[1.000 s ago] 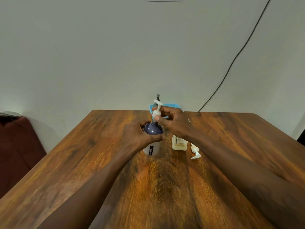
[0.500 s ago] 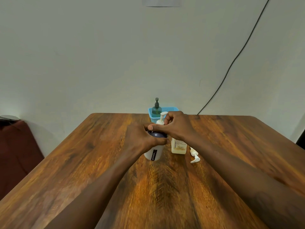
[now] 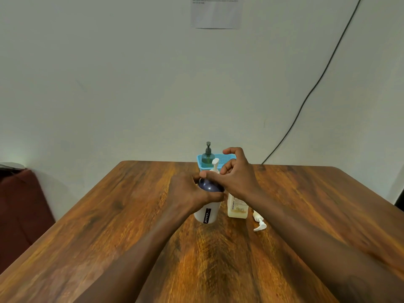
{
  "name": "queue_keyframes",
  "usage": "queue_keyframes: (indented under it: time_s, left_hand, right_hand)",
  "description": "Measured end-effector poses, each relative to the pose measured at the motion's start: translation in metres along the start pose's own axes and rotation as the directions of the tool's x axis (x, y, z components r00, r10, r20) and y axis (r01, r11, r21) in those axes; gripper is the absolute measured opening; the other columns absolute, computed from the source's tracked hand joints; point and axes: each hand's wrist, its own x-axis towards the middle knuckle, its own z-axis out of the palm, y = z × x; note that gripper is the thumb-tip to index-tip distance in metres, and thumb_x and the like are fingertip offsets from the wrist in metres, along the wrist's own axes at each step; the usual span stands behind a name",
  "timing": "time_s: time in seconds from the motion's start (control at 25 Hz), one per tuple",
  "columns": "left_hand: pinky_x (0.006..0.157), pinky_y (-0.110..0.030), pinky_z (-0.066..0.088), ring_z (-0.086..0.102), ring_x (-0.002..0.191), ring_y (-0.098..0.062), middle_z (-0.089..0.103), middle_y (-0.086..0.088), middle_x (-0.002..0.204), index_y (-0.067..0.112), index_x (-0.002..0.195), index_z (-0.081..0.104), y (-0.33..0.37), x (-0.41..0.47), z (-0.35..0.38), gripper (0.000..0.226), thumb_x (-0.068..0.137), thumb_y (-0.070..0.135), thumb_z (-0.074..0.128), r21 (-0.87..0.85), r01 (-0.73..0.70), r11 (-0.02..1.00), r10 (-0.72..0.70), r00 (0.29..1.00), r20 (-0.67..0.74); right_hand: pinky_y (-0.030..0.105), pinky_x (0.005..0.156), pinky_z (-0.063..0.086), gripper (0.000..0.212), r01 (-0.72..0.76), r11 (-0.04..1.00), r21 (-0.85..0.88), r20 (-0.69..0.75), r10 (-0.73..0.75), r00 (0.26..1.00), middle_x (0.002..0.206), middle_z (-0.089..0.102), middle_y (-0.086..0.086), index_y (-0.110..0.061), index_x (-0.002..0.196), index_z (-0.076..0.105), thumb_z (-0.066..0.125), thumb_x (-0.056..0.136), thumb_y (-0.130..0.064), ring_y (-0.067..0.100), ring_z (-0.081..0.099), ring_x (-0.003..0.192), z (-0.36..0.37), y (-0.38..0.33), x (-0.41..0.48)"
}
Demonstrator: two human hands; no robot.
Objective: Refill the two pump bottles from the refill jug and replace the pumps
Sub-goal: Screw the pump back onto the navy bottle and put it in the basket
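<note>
My left hand (image 3: pixel 188 191) is wrapped around the shoulder of a white bottle with a dark blue top and a "JOYO" label (image 3: pixel 206 214), which stands upright mid-table. A white pump (image 3: pixel 215 164) sits in its neck. My right hand (image 3: pixel 237 178) pinches the pump's collar between thumb and forefinger, the other fingers raised. Just right of it stands a clear bottle of pale yellow liquid (image 3: pixel 237 207) with no pump on it. A second white pump (image 3: pixel 259 224) lies loose on the table beside that bottle.
A light blue basket (image 3: pixel 225 159) stands at the table's far edge against the wall, holding a dark green pump bottle (image 3: pixel 207 155). A black cable runs down the wall at the right. The wooden table (image 3: pixel 109 226) stretches toward me. A dark red seat is at the left.
The white pump, held high above the bottle a second ago, has gone down into the neck. My right hand followed it down and now turns at the collar. The left hand kept its hold.
</note>
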Motion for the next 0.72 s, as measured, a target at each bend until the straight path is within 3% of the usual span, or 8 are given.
queue_keyframes:
  time_s: [0.12, 0.2, 0.28, 0.36, 0.44, 0.52, 0.6, 0.72]
  left_hand:
    - [0.068, -0.016, 0.058, 0.069, 0.08, 0.003, 0.076, 0.017, 0.092, 0.032, 0.109, 0.075, -0.002, 0.006, 0.001, 0.064, 0.053, 0.063, 0.084, 0.002, -0.024, 1.0, 0.024, 1.0, -0.012]
    - [0.071, -0.019, 0.06, 0.07, 0.081, 0.002, 0.076, 0.016, 0.094, 0.033, 0.111, 0.075, -0.004, 0.007, 0.0, 0.064, 0.054, 0.061, 0.084, 0.001, -0.031, 1.0, 0.031, 1.0, -0.003]
    - [0.07, -0.021, 0.06, 0.07, 0.08, 0.004, 0.076, 0.018, 0.09, 0.034, 0.108, 0.076, -0.007, 0.008, 0.0, 0.06, 0.054, 0.058, 0.085, 0.007, -0.023, 1.0, 0.023, 0.999, 0.024]
    - [0.066, -0.018, 0.058, 0.069, 0.076, 0.005, 0.073, 0.02, 0.083, 0.033, 0.101, 0.075, -0.007, 0.006, 0.002, 0.054, 0.054, 0.055, 0.087, 0.016, -0.007, 1.0, 0.006, 0.999, 0.041]
    - [0.065, -0.018, 0.058, 0.069, 0.075, 0.003, 0.073, 0.018, 0.083, 0.031, 0.101, 0.074, -0.005, 0.007, 0.005, 0.057, 0.051, 0.058, 0.087, 0.013, -0.002, 1.0, 0.002, 1.0, 0.031]
    - [0.07, -0.021, 0.06, 0.07, 0.079, 0.003, 0.075, 0.017, 0.088, 0.032, 0.104, 0.075, -0.005, 0.01, 0.007, 0.06, 0.052, 0.059, 0.086, -0.014, -0.016, 1.0, 0.016, 0.999, 0.028]
    - [0.072, -0.023, 0.061, 0.07, 0.082, 0.004, 0.076, 0.018, 0.092, 0.035, 0.11, 0.075, -0.008, 0.012, 0.006, 0.061, 0.055, 0.056, 0.087, -0.029, -0.03, 0.999, 0.031, 0.999, 0.043]
    - [0.071, -0.019, 0.059, 0.069, 0.08, 0.006, 0.075, 0.019, 0.09, 0.036, 0.112, 0.075, -0.013, 0.015, 0.005, 0.061, 0.055, 0.053, 0.089, -0.018, -0.03, 0.999, 0.03, 0.999, 0.043]
  right_hand:
    - [0.014, 0.076, 0.056, 0.064, -0.063, 0.982, 0.175, 0.211, 0.026, 0.977, 0.117, 0.072, -0.004, -0.03, 0.14, 0.044, 0.08, 0.087, -0.034, 0.002, 0.069, 0.097, -0.002, 0.001, 0.005]
    - [0.02, 0.084, 0.059, 0.071, -0.072, 0.977, 0.199, 0.337, 0.001, 0.942, 0.126, 0.072, -0.004, -0.031, 0.149, 0.04, 0.076, 0.091, -0.016, -0.001, 0.07, 0.102, -0.006, 0.001, 0.005]
    - [0.014, 0.08, 0.058, 0.073, -0.009, 0.998, 0.07, 0.241, -0.008, 0.97, 0.105, 0.076, -0.01, -0.026, 0.141, 0.051, 0.089, 0.078, -0.023, -0.01, 0.07, 0.088, -0.006, -0.001, 0.005]
    - [0.002, 0.063, 0.05, 0.066, -0.008, 0.996, -0.083, 0.016, 0.01, 1.0, 0.081, 0.072, -0.015, -0.027, 0.116, 0.064, 0.095, 0.061, -0.047, -0.01, 0.067, 0.069, -0.002, -0.003, 0.006]
    - [0.007, 0.061, 0.05, 0.058, -0.016, 0.997, -0.081, -0.058, 0.012, 0.998, 0.077, 0.07, -0.011, -0.025, 0.102, 0.066, 0.089, 0.063, -0.06, -0.003, 0.065, 0.067, 0.003, 0.0, 0.005]
    - [0.016, 0.078, 0.057, 0.046, -0.049, 0.995, 0.083, 0.07, 0.043, 0.997, 0.096, 0.073, -0.012, -0.024, 0.114, 0.068, 0.08, 0.08, -0.053, 0.002, 0.069, 0.09, 0.005, 0.003, 0.008]
    - [0.021, 0.087, 0.058, 0.041, -0.162, 0.947, 0.276, 0.3, 0.075, 0.951, 0.118, 0.071, -0.013, -0.026, 0.134, 0.059, 0.072, 0.095, -0.03, 0.006, 0.067, 0.114, 0.0, 0.005, 0.007]
    - [0.019, 0.08, 0.059, 0.054, -0.149, 0.955, 0.255, 0.342, 0.055, 0.938, 0.113, 0.073, -0.014, -0.026, 0.14, 0.052, 0.075, 0.092, -0.015, 0.005, 0.07, 0.109, -0.003, 0.012, 0.008]
